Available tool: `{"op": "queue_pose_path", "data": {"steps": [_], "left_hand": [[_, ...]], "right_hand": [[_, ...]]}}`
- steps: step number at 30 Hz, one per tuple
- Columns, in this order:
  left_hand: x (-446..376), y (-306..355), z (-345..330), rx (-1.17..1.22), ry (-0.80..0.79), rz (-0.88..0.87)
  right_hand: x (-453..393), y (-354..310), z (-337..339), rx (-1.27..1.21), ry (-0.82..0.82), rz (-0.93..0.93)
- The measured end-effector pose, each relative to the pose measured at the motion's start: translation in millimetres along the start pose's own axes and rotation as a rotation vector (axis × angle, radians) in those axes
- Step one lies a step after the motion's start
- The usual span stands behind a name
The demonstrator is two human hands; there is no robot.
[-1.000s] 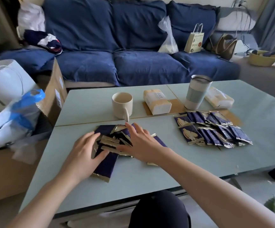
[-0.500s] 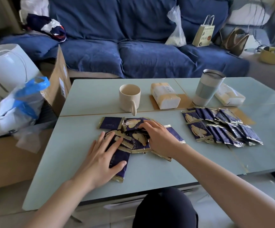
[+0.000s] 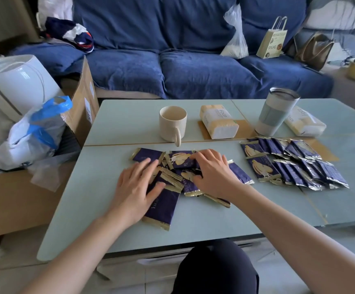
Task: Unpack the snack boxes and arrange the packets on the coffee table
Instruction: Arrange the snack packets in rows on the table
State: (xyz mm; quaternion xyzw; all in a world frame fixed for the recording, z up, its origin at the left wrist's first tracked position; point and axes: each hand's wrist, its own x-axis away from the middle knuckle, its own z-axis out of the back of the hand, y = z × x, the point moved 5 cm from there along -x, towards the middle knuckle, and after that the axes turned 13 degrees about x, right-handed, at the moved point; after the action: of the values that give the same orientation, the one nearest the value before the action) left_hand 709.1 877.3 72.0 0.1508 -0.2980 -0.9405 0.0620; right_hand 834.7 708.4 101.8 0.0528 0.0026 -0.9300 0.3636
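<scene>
Both the left hand [image 3: 137, 188] and right hand [image 3: 211, 174] lay flat, fingers spread, on the loose packets [image 3: 161, 206]. The foil wrappers appeared light and slippery. Pinching a crimped end seam was judged best.

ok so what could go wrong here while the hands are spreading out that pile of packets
The ribbed mug stands just behind the loose pile of packets under the left hand and right hand; a wide sweep might knock it. One long packet lies toward the near edge of the coffee table and could slide off.
</scene>
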Motion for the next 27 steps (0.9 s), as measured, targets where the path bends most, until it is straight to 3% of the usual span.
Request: {"op": "queue_pose_path", "data": {"steps": [3,6,10,20,27], "left_hand": [[-22,-17,6,0.053,0.006,0.134],[-37,-29,2,0.009,-0.096,0.211],[-44,-38,0,-0.075,-0.181,0.184],[-52,-55,25,-0.094,-0.137,0.244],[-55,-61,14,-0.088,-0.197,0.183]], "right_hand": [[-16,-9,2,-0.039,0.016,0.064],[-32,-14,0,-0.022,-0.057,0.085],[-45,-14,-3,-0.038,-0.246,0.055],[-54,-8,1,-0.142,-0.189,0.121],[-57,-7,-5,-0.003,-0.240,0.126]]}}
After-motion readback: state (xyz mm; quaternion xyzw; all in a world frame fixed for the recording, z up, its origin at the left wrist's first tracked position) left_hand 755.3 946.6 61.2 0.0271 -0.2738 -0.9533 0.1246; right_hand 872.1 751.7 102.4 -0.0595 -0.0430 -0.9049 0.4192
